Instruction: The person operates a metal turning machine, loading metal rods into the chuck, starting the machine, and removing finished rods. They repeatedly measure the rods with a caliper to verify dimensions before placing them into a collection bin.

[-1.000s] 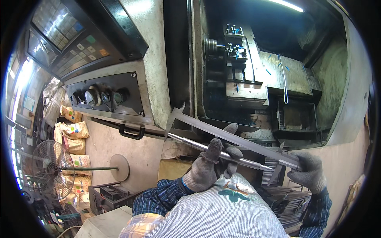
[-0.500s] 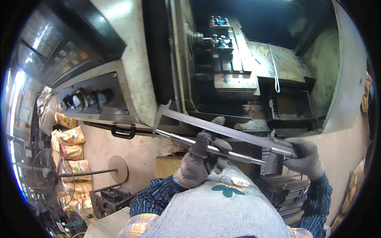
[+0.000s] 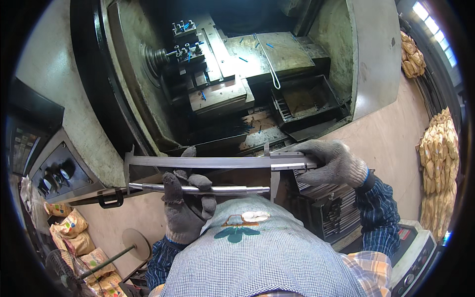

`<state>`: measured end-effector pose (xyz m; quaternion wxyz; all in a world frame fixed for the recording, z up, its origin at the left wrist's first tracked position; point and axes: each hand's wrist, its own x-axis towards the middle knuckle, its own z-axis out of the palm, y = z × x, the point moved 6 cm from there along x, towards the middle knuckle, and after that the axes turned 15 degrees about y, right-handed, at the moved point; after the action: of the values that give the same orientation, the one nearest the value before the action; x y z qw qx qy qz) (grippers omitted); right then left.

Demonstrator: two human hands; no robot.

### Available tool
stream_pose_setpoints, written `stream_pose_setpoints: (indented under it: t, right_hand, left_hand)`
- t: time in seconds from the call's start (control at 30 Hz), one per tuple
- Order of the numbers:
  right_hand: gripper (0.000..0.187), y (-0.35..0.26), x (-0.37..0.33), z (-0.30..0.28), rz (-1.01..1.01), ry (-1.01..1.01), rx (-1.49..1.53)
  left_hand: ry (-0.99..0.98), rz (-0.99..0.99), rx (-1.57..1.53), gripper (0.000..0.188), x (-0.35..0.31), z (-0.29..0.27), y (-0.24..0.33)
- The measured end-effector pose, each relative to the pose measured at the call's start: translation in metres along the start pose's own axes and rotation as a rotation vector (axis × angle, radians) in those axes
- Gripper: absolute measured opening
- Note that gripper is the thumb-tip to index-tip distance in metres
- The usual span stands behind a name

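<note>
My left hand (image 3: pixel 185 205), in a grey knit glove, is closed around a slim, stepped metal shaft (image 3: pixel 227 190) held nearly level before my apron. One of its fingers reaches up behind the beam of a long vernier caliper (image 3: pixel 208 162). My right hand (image 3: pixel 332 162), gloved alike, grips the caliper at its sliding jaw end. The caliper lies just above the shaft and parallel to it. Its fixed jaw (image 3: pixel 127 171) is by the shaft's left end, the sliding jaw (image 3: pixel 274 184) by the right end; whether both touch cannot be made out.
Ahead stands an open lathe with a chuck (image 3: pixel 157 55), a tool slide (image 3: pixel 217 94) and a chip tray (image 3: pixel 309 101). A control panel (image 3: pixel 59 171) is at left, above a fan (image 3: pixel 64 270) and sacks (image 3: pixel 74 222). Stacked metal bars (image 3: pixel 341 213) sit below my right hand.
My view has turned to the right. The caliper and shaft, earlier slanting down to the right, are now almost level. Both hands keep their holds.
</note>
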<state>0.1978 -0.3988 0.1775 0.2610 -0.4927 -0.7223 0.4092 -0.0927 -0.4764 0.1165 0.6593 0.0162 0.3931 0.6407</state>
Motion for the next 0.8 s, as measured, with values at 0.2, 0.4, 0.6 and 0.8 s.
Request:
stream_pose_setpoints:
  t: [0.2,0.4,0.6,0.8]
  right_hand:
    - [0.055,-0.003,0.001,-0.002,0.016,-0.005,-0.009]
    - [0.052,-0.009,0.004,-0.004,-0.032,0.001,-0.067]
    - [0.052,-0.012,0.003,-0.006,-0.064,-0.007,-0.091]
    - [0.053,-0.012,0.002,-0.007,-0.035,0.000,-0.108]
  left_hand:
    - [0.008,-0.003,-0.007,0.084,0.001,-0.001,0.000]
    - [-0.039,-0.017,-0.067,0.076,-0.002,0.004,0.001]
    - [-0.041,-0.049,-0.114,0.080,-0.003,0.002,-0.001]
    - [-0.042,-0.046,-0.141,0.074,-0.003,0.002,-0.001]
